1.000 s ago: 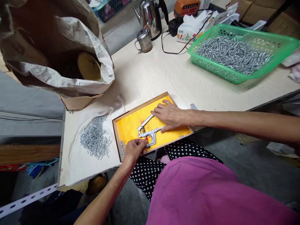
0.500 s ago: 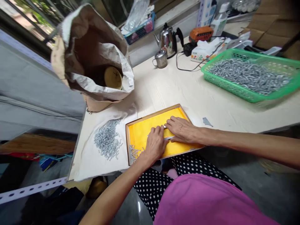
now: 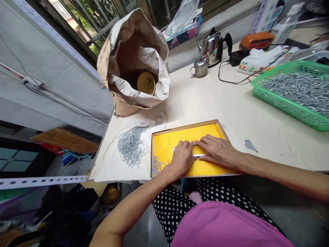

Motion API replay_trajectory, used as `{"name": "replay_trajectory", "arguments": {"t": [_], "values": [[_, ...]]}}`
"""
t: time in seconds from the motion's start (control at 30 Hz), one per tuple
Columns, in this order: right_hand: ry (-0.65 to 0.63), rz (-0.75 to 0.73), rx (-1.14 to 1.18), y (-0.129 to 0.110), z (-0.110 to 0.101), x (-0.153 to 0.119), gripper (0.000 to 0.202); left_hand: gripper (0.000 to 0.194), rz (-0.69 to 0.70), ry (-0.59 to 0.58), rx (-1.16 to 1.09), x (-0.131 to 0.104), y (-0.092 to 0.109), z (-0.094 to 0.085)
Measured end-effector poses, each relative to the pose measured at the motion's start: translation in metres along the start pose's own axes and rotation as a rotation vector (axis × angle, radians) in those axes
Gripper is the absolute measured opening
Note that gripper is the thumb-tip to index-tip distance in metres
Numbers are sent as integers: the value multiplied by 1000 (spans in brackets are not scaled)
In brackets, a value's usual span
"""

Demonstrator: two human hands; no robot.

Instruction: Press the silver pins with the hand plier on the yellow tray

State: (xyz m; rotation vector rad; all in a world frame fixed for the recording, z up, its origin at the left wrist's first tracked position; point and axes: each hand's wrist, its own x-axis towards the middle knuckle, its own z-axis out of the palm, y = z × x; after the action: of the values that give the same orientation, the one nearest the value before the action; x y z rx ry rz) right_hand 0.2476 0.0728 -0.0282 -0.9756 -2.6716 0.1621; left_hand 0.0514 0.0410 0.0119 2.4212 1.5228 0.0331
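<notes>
Both my hands are inside a shallow tray with a brown rim and a yellow floor. My left hand is closed, fingers bent over the far side and thumb on the near side. My right hand faces it, closed the same way, fingertips almost meeting. Between them shows a narrow silver strip, held at both ends; most of it is hidden under my hands, so its full shape is unclear. Several small metal pins lie loose in the tray's near left corner.
Left of the tray, a heap of metal pins lies on white cloth. Behind stands a large open paper sack with a round yellowish thing inside. A green basket of metal pins, a steel kettle, a lidded cup and a grey scrap share the table.
The view has shifted, so the table's things appear farther right. My hands keep their facing grip in the tray, and the silver strip between them shows more clearly.
</notes>
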Motion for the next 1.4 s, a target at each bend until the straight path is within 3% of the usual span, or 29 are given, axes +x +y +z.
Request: {"name": "replay_trajectory", "arguments": {"t": [0.07, 0.17, 0.3, 0.47, 0.73, 0.93, 1.07, 1.2, 1.3, 1.4], "values": [[26, -12, 26, 2, -8, -2, 62, 44, -12, 114, -82, -8, -12, -5], [-7, -17, 70, -2, -14, -5, 59, 21, -198, 169, -94, -26, -30, -14], [-53, 17, 124, -17, -5, -7, 40, 38, -459, 9, -23, -44, -36, -20], [19, 54, 55, -30, 16, -7, 16, 35, -631, -206, -231, -39, -21, -17], [31, 35, -8, -24, 12, -6, 18, 14, -659, -334, -308, -25, -22, -22], [-1, 114, 23, -14, 13, -11, 20, 20, -440, -278, 102, -51, -31, -35], [18, 123, 44, -12, 22, -12, 22, 16, -510, -275, 24, -73, -58, -51], [43, 141, 43, -15, 26, -10, 23, 27, -769, -6, 134, -71, -110, -65], [46, 146, 41, -16, 26, -8, 23, 30, -883, 61, 212, -63, -145, -63], [57, 143, 49, -16, 26, -8, 24, 30, -885, 51, 219, -58, -162, -54]]}}
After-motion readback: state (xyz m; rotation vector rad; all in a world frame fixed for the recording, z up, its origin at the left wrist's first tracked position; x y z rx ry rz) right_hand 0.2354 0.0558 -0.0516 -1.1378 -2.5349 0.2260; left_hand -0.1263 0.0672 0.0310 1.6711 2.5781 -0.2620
